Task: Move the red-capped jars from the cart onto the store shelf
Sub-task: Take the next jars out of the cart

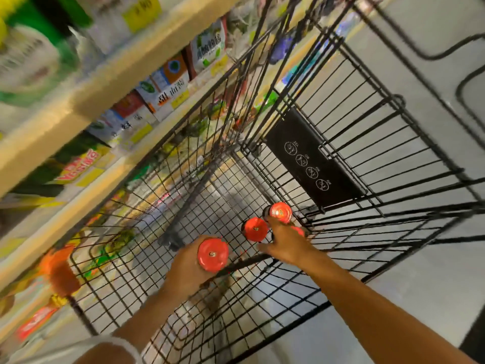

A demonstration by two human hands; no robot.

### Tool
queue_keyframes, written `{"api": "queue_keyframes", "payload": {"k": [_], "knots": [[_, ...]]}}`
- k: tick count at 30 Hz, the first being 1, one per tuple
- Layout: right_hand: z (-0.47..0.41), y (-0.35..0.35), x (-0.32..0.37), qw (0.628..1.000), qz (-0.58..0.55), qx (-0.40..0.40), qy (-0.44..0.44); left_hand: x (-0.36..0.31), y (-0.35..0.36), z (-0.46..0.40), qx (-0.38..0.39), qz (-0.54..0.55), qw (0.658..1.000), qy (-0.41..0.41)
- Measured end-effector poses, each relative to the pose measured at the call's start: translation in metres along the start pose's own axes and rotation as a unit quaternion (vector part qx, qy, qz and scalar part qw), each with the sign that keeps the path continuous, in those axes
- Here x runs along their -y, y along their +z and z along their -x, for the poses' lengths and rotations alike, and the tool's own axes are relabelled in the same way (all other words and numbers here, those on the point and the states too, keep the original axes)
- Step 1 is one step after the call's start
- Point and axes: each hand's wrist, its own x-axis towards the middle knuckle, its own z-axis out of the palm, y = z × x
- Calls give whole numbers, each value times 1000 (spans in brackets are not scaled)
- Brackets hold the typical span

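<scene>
Nearest, our left hand grips one jar by its body, raised above the cart floor. Beyond, our right hand closes on another jar beside two standing ones. Likely glass: rigid, heavy, breakable; hold below the red cap.

The cart stands just to the right of the store shelf. Boxes sit in rows on the shelf. Both hands are inside the cart. The left hand holds one jar. To its right stand two more jars, beside the right hand.
</scene>
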Motion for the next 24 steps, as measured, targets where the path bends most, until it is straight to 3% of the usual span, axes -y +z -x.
{"api": "queue_keyframes", "payload": {"k": [4,9,17,24], "knots": [[-20,17,5,992,-114,-18,45,-22,-55,21,-50,-13,999,6],[-58,53,-4,984,-152,-73,57,-36,-98,43,-110,-1,993,54],[-89,90,0,930,-291,-191,119,-30,-121,50,-115,18,990,78],[-97,118,-1,902,-283,-308,110,-33,-125,52,-184,22,979,85]]}}
